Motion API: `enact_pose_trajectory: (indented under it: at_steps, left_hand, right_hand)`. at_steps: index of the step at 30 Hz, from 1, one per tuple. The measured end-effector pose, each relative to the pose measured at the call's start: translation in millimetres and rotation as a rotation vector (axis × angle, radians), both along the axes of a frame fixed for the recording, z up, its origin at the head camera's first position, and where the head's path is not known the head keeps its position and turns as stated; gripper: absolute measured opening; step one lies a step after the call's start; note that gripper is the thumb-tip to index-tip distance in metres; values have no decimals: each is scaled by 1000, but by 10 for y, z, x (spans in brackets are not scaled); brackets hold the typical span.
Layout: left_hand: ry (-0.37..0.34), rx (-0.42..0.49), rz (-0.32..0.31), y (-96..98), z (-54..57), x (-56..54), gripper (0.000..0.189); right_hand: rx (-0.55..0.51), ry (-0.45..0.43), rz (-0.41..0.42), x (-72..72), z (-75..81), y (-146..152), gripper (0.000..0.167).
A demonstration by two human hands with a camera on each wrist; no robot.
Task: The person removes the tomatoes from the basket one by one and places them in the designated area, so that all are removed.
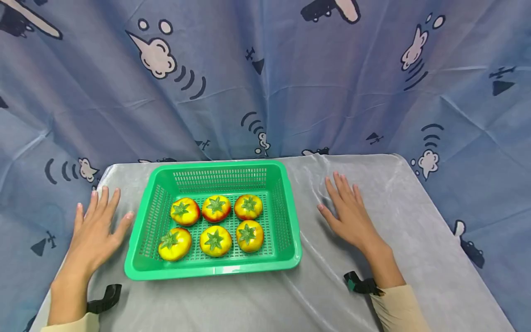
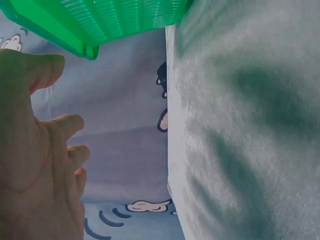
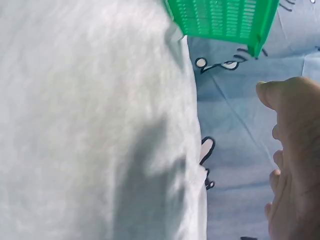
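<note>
A green plastic basket (image 1: 213, 272) with slotted walls stands left of centre on the table. Inside it lie several yellow-and-red persimmons with green leafy tops, in two rows; one persimmon (image 1: 215, 240) sits in the middle of the front row. To the left of the basket my left hand (image 1: 94, 233) is held palm down over the cloth, fingers spread, thumb near the basket's side. My right hand (image 1: 350, 216) hovers over the cloth at the right, well apart from the basket, its fingers straight and spread. Both hands hold nothing, and both wrist views show their shadows on the cloth.
A pale grey cloth (image 1: 332, 295) with a few wrinkles covers the table. Behind and around the table hangs a blue patterned curtain (image 1: 290, 106). Each wrist wears a black strap mount, the left mount (image 1: 105, 299) close to the basket's front left corner.
</note>
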State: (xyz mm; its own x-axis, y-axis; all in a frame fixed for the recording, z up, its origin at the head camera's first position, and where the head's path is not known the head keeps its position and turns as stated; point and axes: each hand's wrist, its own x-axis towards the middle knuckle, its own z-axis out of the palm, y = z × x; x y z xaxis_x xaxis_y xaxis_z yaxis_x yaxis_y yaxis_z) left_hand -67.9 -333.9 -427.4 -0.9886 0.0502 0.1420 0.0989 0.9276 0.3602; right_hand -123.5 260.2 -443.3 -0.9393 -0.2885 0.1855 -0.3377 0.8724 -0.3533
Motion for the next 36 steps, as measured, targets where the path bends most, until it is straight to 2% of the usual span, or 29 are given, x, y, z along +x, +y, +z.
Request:
enact_pose_trajectory:
  at_steps: [7, 13, 22, 29, 33, 36]
  left_hand:
    - [22, 52, -21, 29, 52, -4, 72]
    - [39, 163, -71, 114, 106, 0, 68]
    - [41, 298, -109, 264, 155, 8, 63]
    - [-80, 370, -98, 323, 213, 12, 71]
    - [-96, 399, -104, 316, 212, 19, 75]
    - [-121, 472, -117, 265, 192, 35, 71]
  right_hand:
    - [-38, 23, 60, 10, 140, -91, 74]
    - [-51, 12, 125, -7, 313, -248, 73]
    - [-83, -68, 206, -36, 578, -490, 71]
    - [-69, -140, 283, -57, 738, -679, 70]
    - [-50, -130, 325, -75, 802, -791, 69]
    - [-39, -127, 366, -94, 846, -875, 68]
